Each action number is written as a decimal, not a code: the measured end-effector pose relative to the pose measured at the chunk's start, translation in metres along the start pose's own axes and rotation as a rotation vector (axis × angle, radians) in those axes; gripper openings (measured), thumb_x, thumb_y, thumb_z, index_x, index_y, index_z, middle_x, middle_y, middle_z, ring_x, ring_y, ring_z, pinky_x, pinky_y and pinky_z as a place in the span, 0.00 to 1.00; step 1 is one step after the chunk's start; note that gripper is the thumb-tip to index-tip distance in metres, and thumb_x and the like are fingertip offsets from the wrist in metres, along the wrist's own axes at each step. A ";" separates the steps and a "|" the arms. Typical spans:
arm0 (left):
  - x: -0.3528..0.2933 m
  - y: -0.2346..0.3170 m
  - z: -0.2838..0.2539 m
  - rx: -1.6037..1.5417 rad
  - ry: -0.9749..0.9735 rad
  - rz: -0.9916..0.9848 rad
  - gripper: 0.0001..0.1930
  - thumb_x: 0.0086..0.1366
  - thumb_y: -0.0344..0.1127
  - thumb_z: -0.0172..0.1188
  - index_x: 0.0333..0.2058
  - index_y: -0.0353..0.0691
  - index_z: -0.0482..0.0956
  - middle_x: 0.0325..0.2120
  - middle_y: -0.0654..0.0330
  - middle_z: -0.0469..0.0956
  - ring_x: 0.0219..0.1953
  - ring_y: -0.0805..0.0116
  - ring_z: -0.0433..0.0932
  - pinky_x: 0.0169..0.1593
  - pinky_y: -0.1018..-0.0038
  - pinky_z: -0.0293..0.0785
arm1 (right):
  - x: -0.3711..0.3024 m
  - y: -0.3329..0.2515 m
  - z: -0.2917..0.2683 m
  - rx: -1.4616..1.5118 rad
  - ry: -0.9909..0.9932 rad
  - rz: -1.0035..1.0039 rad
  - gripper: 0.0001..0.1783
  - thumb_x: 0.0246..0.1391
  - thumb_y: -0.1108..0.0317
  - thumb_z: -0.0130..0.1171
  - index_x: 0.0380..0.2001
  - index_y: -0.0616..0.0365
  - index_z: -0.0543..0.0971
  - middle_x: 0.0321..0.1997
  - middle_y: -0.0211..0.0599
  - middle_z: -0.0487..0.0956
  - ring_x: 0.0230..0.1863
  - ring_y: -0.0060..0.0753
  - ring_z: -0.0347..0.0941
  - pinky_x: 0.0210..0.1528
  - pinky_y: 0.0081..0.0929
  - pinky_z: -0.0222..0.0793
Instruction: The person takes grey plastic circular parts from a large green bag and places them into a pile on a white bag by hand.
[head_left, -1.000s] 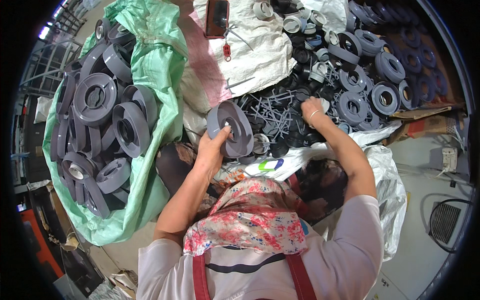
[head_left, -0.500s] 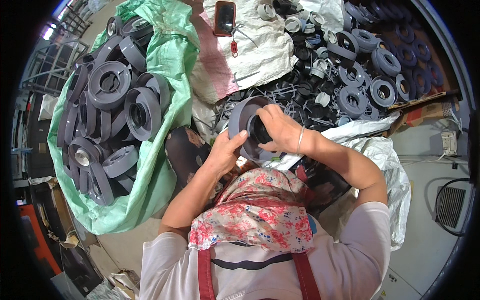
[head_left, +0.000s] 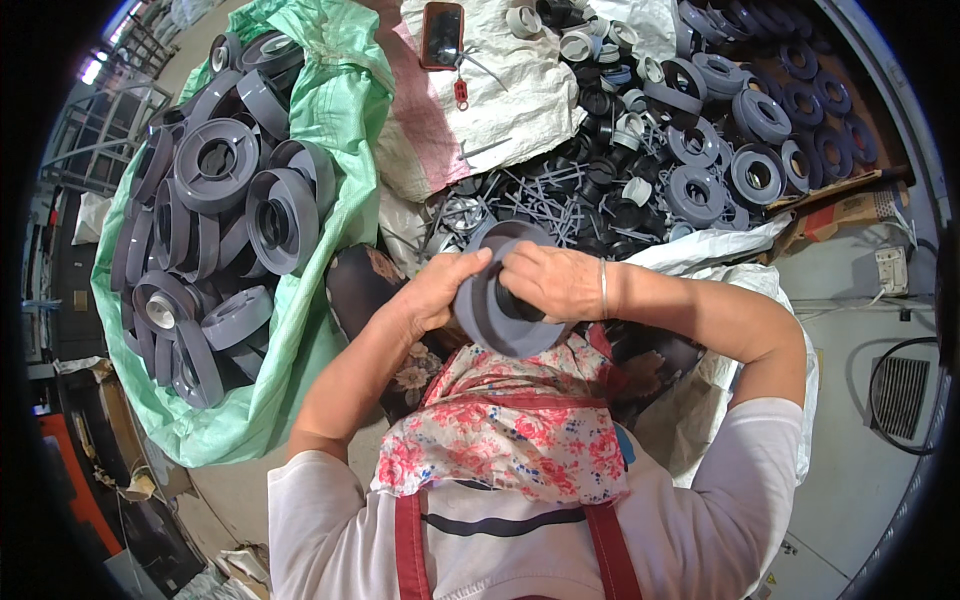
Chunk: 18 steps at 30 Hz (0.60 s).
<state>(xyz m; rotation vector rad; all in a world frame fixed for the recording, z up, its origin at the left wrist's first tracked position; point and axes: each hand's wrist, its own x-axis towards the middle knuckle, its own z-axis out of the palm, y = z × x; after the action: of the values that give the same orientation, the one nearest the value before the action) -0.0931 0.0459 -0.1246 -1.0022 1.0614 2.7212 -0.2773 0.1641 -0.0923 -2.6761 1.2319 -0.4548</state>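
Observation:
Over my lap, a grey round plastic flange (head_left: 488,328) is held tilted between my hands. My left hand (head_left: 440,288) grips its left rim, thumb on top. My right hand (head_left: 555,283) reaches into its middle, fingers curled on a black plastic insert (head_left: 503,300), mostly hidden behind the fingers. Just beyond lie thin grey plastic cross-shaped pieces (head_left: 548,205) in a loose heap. Black and white collars (head_left: 630,130) are piled to the right of them, alongside more grey flanges (head_left: 697,194).
A green woven sack (head_left: 345,150) full of assembled grey flanges (head_left: 215,165) stands at the left. On a white sack (head_left: 500,110) ahead lies a phone (head_left: 442,38) with a red tag. At far right, a cardboard box (head_left: 840,215) and a wall socket (head_left: 890,272) show.
Both hands have drawn the flange lower and nearer my lap, and it is tilted differently. My right hand has turned, its fingers now deeper over the black insert. The view has shifted slightly.

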 end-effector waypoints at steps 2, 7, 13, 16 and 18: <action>-0.001 0.003 -0.008 -0.080 -0.051 -0.071 0.20 0.62 0.44 0.52 0.43 0.31 0.71 0.38 0.53 0.76 0.38 0.65 0.77 0.43 0.68 0.76 | 0.002 -0.005 -0.001 0.046 0.045 -0.083 0.39 0.23 0.65 0.66 0.44 0.68 0.64 0.43 0.47 0.65 0.46 0.47 0.63 0.46 0.32 0.65; -0.017 0.015 0.018 -0.007 -0.069 0.045 0.20 0.62 0.43 0.53 0.44 0.31 0.70 0.39 0.54 0.75 0.38 0.66 0.77 0.41 0.69 0.77 | 0.006 -0.008 0.000 0.118 -0.084 0.373 0.40 0.26 0.63 0.69 0.47 0.60 0.64 0.43 0.47 0.64 0.45 0.49 0.61 0.47 0.35 0.65; -0.018 -0.001 0.024 -0.133 0.019 0.228 0.21 0.61 0.42 0.54 0.46 0.31 0.67 0.41 0.56 0.74 0.42 0.67 0.75 0.46 0.67 0.74 | 0.007 -0.006 0.022 0.189 0.250 0.527 0.37 0.30 0.64 0.68 0.48 0.54 0.65 0.44 0.46 0.64 0.46 0.50 0.60 0.48 0.38 0.64; -0.020 -0.003 0.022 -0.110 0.042 0.201 0.21 0.61 0.40 0.54 0.48 0.31 0.66 0.43 0.56 0.73 0.44 0.66 0.74 0.48 0.66 0.72 | 0.005 -0.003 0.026 0.157 0.241 0.441 0.36 0.30 0.64 0.68 0.47 0.56 0.65 0.44 0.46 0.63 0.45 0.50 0.61 0.46 0.37 0.65; -0.019 -0.005 0.016 -0.110 0.048 0.155 0.21 0.61 0.40 0.54 0.48 0.32 0.66 0.43 0.55 0.73 0.44 0.65 0.74 0.48 0.67 0.72 | 0.003 0.000 0.021 0.197 0.108 0.371 0.36 0.29 0.65 0.68 0.47 0.57 0.65 0.44 0.46 0.63 0.46 0.50 0.61 0.45 0.37 0.66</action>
<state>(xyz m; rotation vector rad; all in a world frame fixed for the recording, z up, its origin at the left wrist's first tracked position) -0.0860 0.0634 -0.1077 -1.0479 1.0490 2.9216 -0.2678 0.1620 -0.1117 -2.2195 1.5798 -0.6303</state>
